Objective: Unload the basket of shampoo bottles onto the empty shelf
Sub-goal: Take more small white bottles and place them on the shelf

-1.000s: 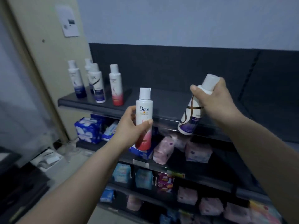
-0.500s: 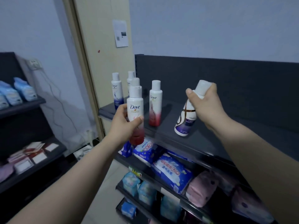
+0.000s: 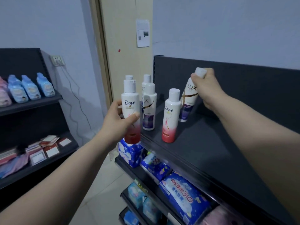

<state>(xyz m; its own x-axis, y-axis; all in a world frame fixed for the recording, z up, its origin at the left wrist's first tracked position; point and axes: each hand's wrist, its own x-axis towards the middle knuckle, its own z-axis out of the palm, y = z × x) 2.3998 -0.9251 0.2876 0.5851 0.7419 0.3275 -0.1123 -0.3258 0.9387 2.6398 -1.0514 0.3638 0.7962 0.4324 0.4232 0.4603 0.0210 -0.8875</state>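
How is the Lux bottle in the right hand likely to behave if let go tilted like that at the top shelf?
Probably tippy: the Lux bottle is tall and narrow, and the right hand holds it tilted by the cap end. Likely stiff, since its sides show no denting. If it fell, its round body could roll on the flat shelf, perhaps into the Dove bottle standing nearby.

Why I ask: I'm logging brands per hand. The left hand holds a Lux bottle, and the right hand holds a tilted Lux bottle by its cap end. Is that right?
Not quite. The head view shows the left hand gripping a Dove bottle with a red base, not a Lux one. The right hand does hold a tilted Lux bottle by its cap end.
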